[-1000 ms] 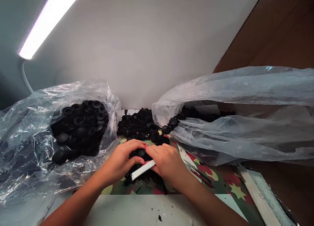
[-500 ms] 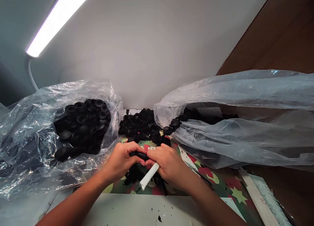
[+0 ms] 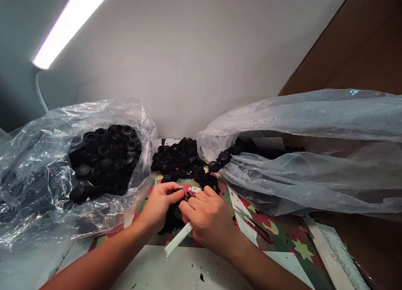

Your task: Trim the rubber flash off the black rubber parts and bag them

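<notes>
A plain grey wall [image 3: 176, 72] backs the worktop, lit from the upper left by a bright white tube lamp [image 3: 72, 28]. Below it lies a camouflage-coloured cloth printed with stars [image 3: 289, 244], and nearest me a smooth white board [image 3: 163, 267] flecked with black scraps. At centre, the thumb and forefinger of my left hand [image 3: 159, 207] are pinched together on a small black piece [image 3: 186, 194], mostly hidden; it lies at their tips, just beside the curled fingers of my right hand [image 3: 210, 218]. Those right fingers are wrapped around a slim white rod [image 3: 178, 240], whose free end slants towards me and to the left. A heap of black shreds [image 3: 171, 221] lies beneath my hands. To the left, a clear crinkled plastic bag [image 3: 40, 168] holds round black ridged parts [image 3: 105, 162]; to the right lies a cloudy plastic bag [image 3: 282, 185].
</notes>
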`<state>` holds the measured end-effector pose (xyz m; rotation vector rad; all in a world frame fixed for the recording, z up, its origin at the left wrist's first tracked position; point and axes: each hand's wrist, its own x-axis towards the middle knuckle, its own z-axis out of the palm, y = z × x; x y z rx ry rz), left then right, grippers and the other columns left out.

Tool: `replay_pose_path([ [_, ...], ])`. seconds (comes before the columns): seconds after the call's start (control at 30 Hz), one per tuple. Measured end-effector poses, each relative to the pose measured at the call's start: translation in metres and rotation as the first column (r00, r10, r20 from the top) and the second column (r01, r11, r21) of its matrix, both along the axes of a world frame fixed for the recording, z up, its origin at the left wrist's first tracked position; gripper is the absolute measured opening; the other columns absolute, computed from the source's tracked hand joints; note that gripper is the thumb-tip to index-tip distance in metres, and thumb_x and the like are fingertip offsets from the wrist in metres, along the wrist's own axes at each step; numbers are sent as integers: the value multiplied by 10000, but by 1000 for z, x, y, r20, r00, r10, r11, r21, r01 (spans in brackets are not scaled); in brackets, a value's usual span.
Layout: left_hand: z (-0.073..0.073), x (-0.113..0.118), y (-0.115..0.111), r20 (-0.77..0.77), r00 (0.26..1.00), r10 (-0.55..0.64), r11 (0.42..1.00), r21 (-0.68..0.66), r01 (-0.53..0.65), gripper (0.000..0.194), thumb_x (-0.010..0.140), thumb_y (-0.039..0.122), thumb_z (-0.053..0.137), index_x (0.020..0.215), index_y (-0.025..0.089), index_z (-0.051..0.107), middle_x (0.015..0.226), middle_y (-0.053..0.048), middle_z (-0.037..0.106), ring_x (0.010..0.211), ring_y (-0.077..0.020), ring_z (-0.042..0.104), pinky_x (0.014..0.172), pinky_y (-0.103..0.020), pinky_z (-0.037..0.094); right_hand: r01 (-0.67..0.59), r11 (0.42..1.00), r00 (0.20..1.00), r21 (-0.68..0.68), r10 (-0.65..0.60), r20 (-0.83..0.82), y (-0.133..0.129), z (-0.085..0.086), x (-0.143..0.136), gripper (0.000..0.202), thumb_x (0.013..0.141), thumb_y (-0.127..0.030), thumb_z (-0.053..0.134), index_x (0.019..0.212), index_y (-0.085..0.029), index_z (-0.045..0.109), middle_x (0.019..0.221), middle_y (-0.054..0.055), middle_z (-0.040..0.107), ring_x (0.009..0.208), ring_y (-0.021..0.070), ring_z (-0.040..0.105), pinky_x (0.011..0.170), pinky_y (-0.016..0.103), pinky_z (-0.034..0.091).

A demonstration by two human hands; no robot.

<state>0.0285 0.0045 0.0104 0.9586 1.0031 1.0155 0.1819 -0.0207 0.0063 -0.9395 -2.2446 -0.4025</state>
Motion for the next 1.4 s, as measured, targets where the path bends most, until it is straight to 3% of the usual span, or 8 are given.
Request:
replay_pose_path([
  [0.17, 4, 9, 0, 119, 990, 81, 995, -69, -73, 311, 524, 360, 914, 579, 144, 698, 527, -6, 632, 459, -112, 508, 449, -225, 377, 31, 999, 999, 38, -30, -21, -7, 2, -2, 327, 914, -79, 480, 614, -199, 534, 533, 0, 493, 565, 164, 376, 630, 344, 222],
  [0.3, 22, -3, 18, 134, 955, 265, 959, 61, -275, 390, 489, 431, 936, 522, 145, 674, 538, -8, 632, 540, -108, 546, 540, -209, 448, -194, 981, 978, 19, 195, -79, -24, 1, -16, 378, 987, -151, 425, 630, -212, 533, 534, -10, 495, 569, 169, 404, 644, 346, 261],
  [0.37, 26, -8, 22, 159, 948, 274, 945, 137, -296, 365, 527, 427, 943, 603, 146, 723, 617, -18, 679, 621, -123, 592, 625, -216, 482, -182, 982, 982, -47, 179, -63, -21, -5, -17, 354, 988, -168, 468, 647, -205, 555, 553, -10, 533, 577, 165, 432, 640, 346, 271],
  [0.57, 12, -11, 12, 216, 976, 16, 992, 121, -43, 480, 526, 448, 964, 888, 180, 797, 861, -55, 765, 791, -178, 665, 759, -267, 502, 82, 950, 995, -300, -61, 76, 21, -22, 16, 114, 871, -287, 760, 902, -181, 733, 878, 63, 724, 682, 175, 589, 650, 319, 376],
  [0.67, 6, -15, 13, 220, 975, 11, 989, 139, -43, 469, 554, 428, 958, 925, 189, 798, 906, -66, 769, 844, -191, 662, 794, -276, 497, -53, 898, 986, -437, -23, -166, 22, -17, 26, 185, 916, -360, 712, 1040, -229, 752, 1119, 81, 723, 819, 197, 654, 707, 324, 469],
  [0.8, 1, -16, 12, 185, 983, -18, 984, 177, -16, 448, 590, 425, 941, 959, 210, 804, 980, -73, 771, 900, -209, 658, 818, -281, 500, -336, 768, 763, -546, -118, -636, 12, -5, 19, 260, 1021, -306, 508, 930, -211, 732, 893, 45, 736, 805, 177, 678, 728, 294, 525],
  [1.03, 1, -10, 2, -2, 992, -122, 960, 254, 119, 340, 693, 296, 890, 1016, 234, 803, 1013, -63, 776, 955, -235, 677, 846, -305, 512, -613, 462, 475, -640, -431, -767, 5, 3, 9, 323, 843, -502, 689, 737, -201, 641, 642, -18, 582, 649, 153, 548, 640, 271, 461],
  [1.4, 3, -3, -4, 298, 950, -96, 995, 39, 88, 351, 670, 419, 905, 941, 221, 803, 990, -52, 781, 874, -164, 669, 782, -232, 504, -679, 432, 383, -593, -480, -789, -1, 1, 7, 356, 816, -491, 710, 610, -209, 642, 621, -12, 566, 670, 158, 488, 691, 293, 399],
])
